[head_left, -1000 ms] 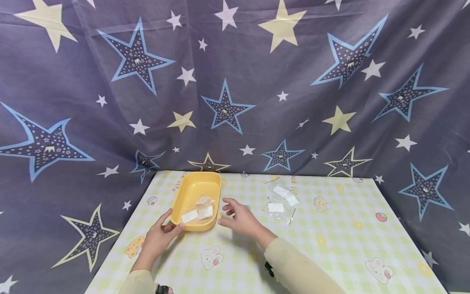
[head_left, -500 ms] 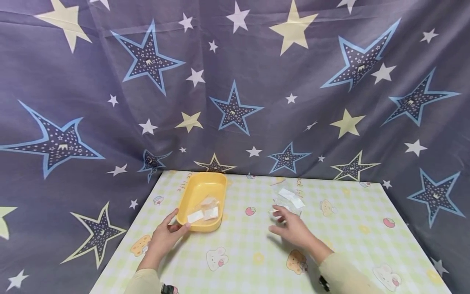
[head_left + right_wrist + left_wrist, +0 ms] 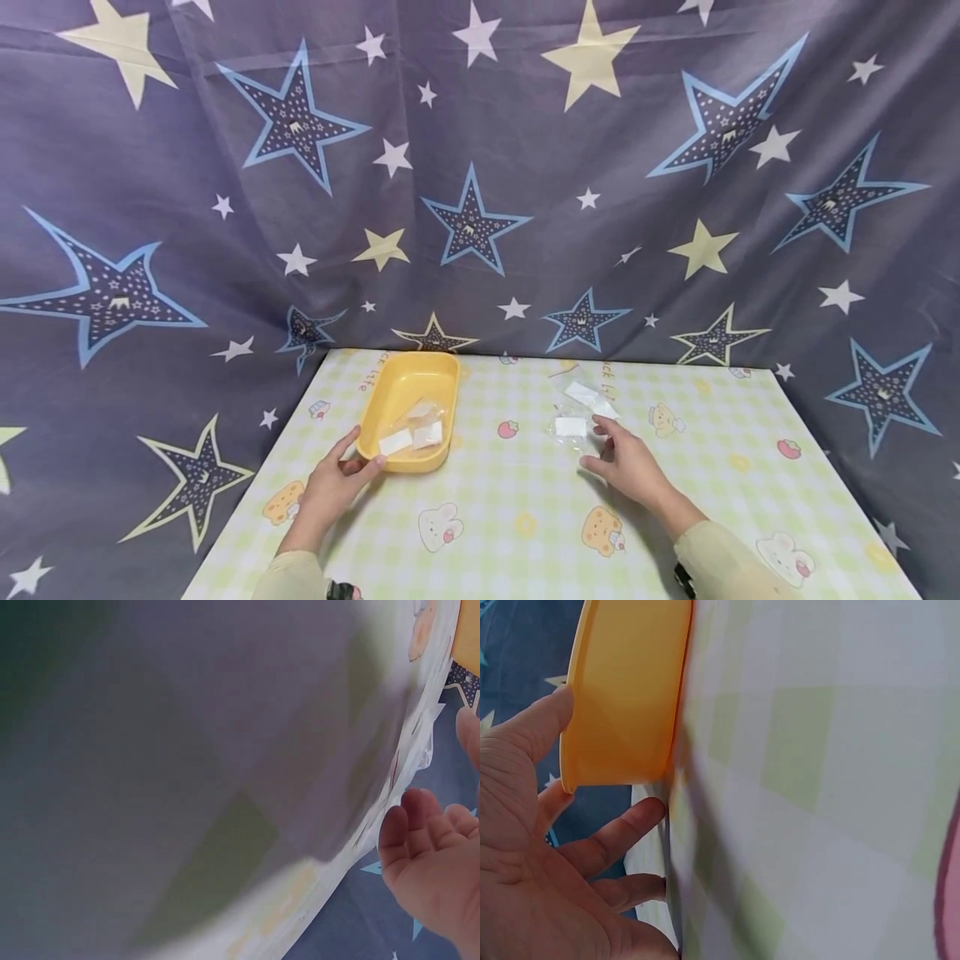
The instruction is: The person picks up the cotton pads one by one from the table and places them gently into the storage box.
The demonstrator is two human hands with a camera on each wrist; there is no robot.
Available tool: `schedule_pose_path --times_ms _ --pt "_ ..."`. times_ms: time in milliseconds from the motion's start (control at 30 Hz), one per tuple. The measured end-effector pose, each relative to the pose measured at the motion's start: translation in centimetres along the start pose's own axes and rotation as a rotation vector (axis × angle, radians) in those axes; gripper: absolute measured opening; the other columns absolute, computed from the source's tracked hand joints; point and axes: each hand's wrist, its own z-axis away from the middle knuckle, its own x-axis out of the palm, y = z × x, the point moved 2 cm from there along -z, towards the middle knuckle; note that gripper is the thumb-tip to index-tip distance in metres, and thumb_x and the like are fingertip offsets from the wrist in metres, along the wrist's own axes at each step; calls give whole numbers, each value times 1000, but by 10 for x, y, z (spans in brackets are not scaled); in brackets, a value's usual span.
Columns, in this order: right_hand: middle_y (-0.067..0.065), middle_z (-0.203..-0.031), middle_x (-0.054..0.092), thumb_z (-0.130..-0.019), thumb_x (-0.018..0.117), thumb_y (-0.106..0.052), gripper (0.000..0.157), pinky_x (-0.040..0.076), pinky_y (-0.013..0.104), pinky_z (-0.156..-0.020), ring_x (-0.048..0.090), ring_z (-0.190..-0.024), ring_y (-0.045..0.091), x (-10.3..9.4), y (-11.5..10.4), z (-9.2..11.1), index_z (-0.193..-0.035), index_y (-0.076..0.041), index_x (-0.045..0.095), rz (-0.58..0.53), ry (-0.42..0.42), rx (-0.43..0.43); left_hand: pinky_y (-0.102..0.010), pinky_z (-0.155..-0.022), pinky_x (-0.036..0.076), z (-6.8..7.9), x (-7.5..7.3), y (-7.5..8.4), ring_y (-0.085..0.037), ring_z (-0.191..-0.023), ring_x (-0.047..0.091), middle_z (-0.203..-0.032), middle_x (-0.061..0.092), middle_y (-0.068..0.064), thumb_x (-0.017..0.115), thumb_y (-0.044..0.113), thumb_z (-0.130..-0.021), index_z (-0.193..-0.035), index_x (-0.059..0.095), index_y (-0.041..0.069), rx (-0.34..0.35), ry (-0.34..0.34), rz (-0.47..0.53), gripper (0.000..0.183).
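A yellow plastic tray [image 3: 417,465] is on the left half of the table, with several small clear packets [image 3: 424,423] bearing white labels inside. My left hand [image 3: 331,490] holds its near left corner, thumb on the near rim and index finger at the left side; in the left wrist view the other fingers spread below the tray. My right hand [image 3: 628,465] hovers beside a group of similar clear packets [image 3: 572,427] on the table, thumb and fingers apart and gripping nothing. Whether the fingertips touch the nearest packet cannot be told. In the right wrist view its fingers [image 3: 394,825] are loosely bent.
A light green checked cloth with cartoon prints covers the table [image 3: 517,500]. Behind and to the sides hangs a dark star-patterned curtain [image 3: 480,167], meeting the table's far edge. A thin reddish strip [image 3: 564,371] lies behind the right-hand packets.
My right hand has gone from beside the tray rightwards to the loose packets, then slightly further right past the nearest one. The left hand stays at the tray corner. The view shifted a little.
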Motion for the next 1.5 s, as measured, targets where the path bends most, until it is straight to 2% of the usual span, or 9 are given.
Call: schedule_pose_path --times_ms 167,333,567,933,1000,1100,1233,1400,1500 --pt "19 -138 70 -89 89 -27 83 53 39 -83 66 -96 20 1 6 -8 -157 0 48 8 5 28 -73 -107 42 1 3 -1 -43 -134 63 -142 70 -21 71 76 -90 -170 31 30 2 0 -2 100" --pt "17 -136 71 -88 90 -30 89 51 36 -79 62 -88 16 1 10 -14 -158 1 45 50 -36 64 -73 -108 42 3 3 0 -41 -133 64 -141 70 -22 72 71 -92 -170 32 30 1 3 9 97" --pt "15 -130 73 -87 89 -35 92 55 47 -88 63 -98 24 -1 14 -19 -160 -3 44 150 -62 101 -73 -107 42 2 4 0 -39 -130 66 -140 70 -22 74 68 -92 -170 32 29 0 6 23 97" --pt "4 -94 69 -88 90 -29 90 51 38 -77 58 -81 14 -3 18 -23 -159 -1 44 167 -79 84 -69 -103 45 0 4 -1 -34 -124 67 -137 71 -20 73 74 -89 -169 33 30 -4 8 10 99" --pt "4 -96 71 -88 89 -27 87 51 38 -77 59 -82 14 -2 18 -22 -158 0 45 164 -74 69 -68 -103 46 0 4 -1 -33 -123 67 -135 72 -18 73 73 -90 -169 33 30 -1 10 9 99" --pt "7 -112 77 -89 88 -26 83 52 39 -80 58 -87 15 -1 17 -20 -157 -1 48 173 -71 53 -66 -102 46 -1 2 -1 -31 -122 67 -133 73 -16 73 73 -90 -169 33 30 -2 12 8 99" --pt "9 -132 76 -91 87 -25 78 52 42 -86 59 -93 17 2 17 -18 -156 -2 50 184 -65 43 -69 -103 45 0 1 0 -33 -122 67 -134 72 -18 73 75 -89 -169 33 31 -9 10 4 100" --pt "9 -131 77 -90 88 -24 76 53 43 -86 62 -95 19 3 17 -17 -154 -2 52 192 -49 21 -73 -104 41 0 -1 1 -37 -128 65 -138 70 -20 73 70 -92 -170 32 31 -12 10 -9 96" --pt "10 -128 78 -90 88 -23 76 53 43 -85 62 -94 19 3 17 -16 -153 -2 53 195 -46 13 -73 -104 41 1 -1 0 -39 -130 64 -139 70 -20 72 73 -90 -170 32 31 -11 9 -17 98"
